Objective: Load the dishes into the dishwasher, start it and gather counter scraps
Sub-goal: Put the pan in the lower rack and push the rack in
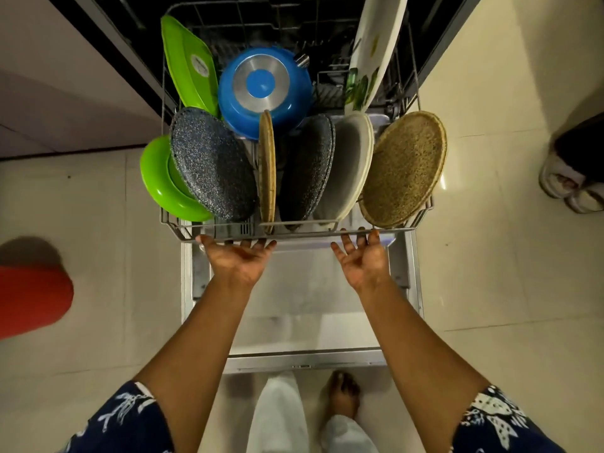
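The dishwasher's lower rack (228, 236) stands pulled out over the open door (304, 315). It holds upright dishes: a green plate (160, 184), a dark speckled plate (212, 165), a thin tan plate (267, 171), another dark plate (307, 171), a white plate (349, 165) and a tan speckled plate (405, 168). Behind them sit an upturned blue pan (264, 89), a green tray (189, 63) and a white leaf-print platter (376, 47). My left hand (238, 259) and my right hand (362, 256) are open, fingers spread, fingertips against the rack's front rail.
A red object (32, 299) lies blurred on the tiled floor at the left. Another person's feet in white shoes (568, 188) stand at the right edge. My bare foot (343, 397) is just below the door's front edge. Cabinet fronts flank the dishwasher opening.
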### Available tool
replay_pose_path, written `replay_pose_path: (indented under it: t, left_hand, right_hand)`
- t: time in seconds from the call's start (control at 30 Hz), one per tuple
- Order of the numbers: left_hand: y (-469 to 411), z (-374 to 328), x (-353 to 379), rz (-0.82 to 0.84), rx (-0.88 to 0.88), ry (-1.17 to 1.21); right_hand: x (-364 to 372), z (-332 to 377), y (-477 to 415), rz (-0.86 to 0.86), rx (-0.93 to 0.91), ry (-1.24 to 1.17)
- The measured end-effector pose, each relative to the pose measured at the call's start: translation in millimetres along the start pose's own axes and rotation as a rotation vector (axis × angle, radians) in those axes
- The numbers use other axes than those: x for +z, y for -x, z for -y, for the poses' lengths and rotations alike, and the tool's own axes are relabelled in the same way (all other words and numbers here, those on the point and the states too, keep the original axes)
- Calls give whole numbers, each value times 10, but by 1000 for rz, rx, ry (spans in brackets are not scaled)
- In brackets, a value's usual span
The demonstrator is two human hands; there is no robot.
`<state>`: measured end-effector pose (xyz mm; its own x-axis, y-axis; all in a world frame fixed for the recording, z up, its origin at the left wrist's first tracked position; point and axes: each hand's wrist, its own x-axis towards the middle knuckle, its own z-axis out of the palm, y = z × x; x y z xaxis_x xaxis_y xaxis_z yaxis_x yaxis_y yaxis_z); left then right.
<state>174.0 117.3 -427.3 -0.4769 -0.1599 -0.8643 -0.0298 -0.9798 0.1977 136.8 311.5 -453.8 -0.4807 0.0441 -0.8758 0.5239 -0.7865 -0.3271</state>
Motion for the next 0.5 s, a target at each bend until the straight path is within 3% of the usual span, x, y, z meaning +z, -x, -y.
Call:
replay_pose_path:
  t: [0.5]
  left_hand:
    - [-742,-516,1054,138,18,-212]
  right_hand:
    - [1273,542,-742,71,-122,291]
